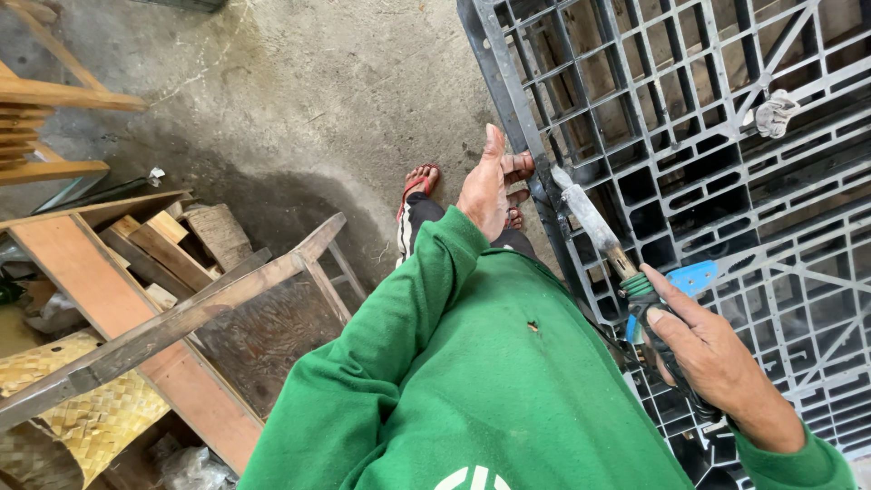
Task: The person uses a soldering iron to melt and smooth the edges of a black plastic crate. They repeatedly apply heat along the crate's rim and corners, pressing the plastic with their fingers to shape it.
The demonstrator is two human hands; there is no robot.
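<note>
The right hand was closed around the dark handle of a soldering-iron-like tool, fingers wrapped tight near a wrap of green cord; the tool's long, pale, crusted metal tip pointed up and to the left, its end touching or just beside the edge of a black plastic pallet. A blue piece of plastic showed just behind the handle, against the pallet's grid. The left hand was open and held nothing, the palm flat and fingers straight, raised near the pallet's left rim; whether it actually touched the rim could not be told. The pallet stood tilted on its edge on the concrete floor, filling the right side of the view, with a small grey rag caught in its grid higher up. The person wore a green sweatshirt, and a foot in a red sandal rested on the floor below the left hand. Well apart to the left lay wooden planks and a rough wooden frame, with a woven yellow mat beneath them.
</note>
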